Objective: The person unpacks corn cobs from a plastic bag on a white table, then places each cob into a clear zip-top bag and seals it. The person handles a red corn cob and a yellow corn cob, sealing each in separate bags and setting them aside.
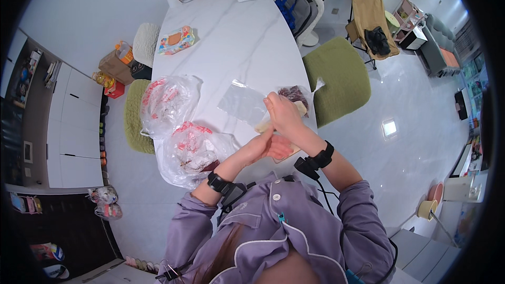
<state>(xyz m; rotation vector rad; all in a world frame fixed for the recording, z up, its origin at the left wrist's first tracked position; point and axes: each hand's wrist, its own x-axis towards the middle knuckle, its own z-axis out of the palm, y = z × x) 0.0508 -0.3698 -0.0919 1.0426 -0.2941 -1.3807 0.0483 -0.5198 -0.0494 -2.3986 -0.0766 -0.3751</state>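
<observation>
My left hand (276, 148) is palm up near the front edge of the table, with its fingers extended and nothing visible in the palm. Just above it, my right hand (285, 113) has curled fingers; anything inside them is hidden. A pale yellowish item (262, 127) shows beside my hands, partly covered. Under my left hand lies a light tan flat piece (294, 150), mostly hidden. A clear flat plastic bag (244, 102) is spread just left of my right hand. Beyond that hand sits a clear bag of dark reddish pieces (294, 93), with a pale piece (302, 108) next to it.
Two clear plastic bags with red print (170, 100) (193, 154) bulge on the left of the white marbled table (232, 43). A colourful wipes packet (177, 40) lies farther back. Green chairs (337, 81) (138, 116) flank the table.
</observation>
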